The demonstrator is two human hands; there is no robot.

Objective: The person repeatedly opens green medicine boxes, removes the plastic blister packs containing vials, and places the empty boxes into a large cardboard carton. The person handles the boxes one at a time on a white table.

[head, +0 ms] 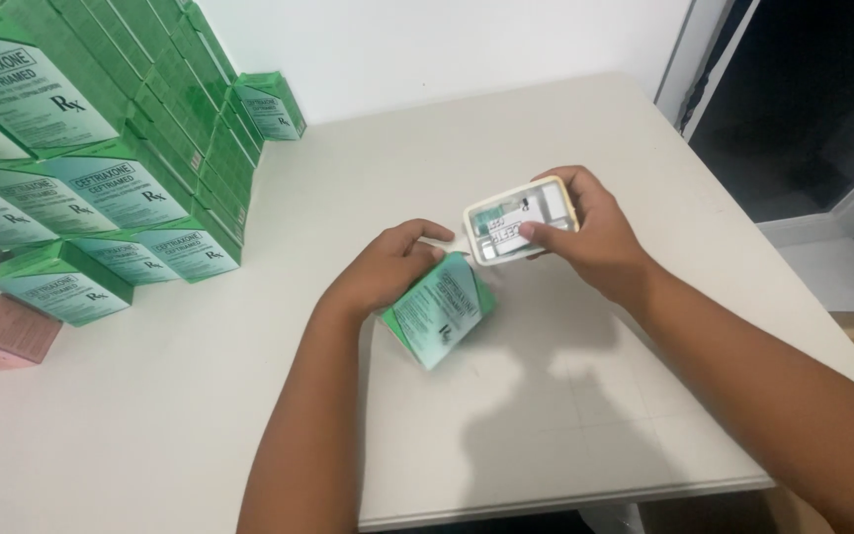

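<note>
A small green-and-white carton [440, 311] sits tilted near the middle of the white bench [150, 415], gripped from above by the left hand [387, 267], fingers curled over its upper end. Just at its 1 o'clock, the right hand [595, 237] grasps a cream plastic tray [521, 220] holding packed contents, thumb pressed across its face. Well off at 10 o'clock, matching green cartons [101, 188] are stacked in rows, with pink boxes [2, 331] at 9 o'clock.

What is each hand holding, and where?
The left hand grips a small green cardboard box by its top end; the right hand holds a white plastic tray by its edge.
</note>
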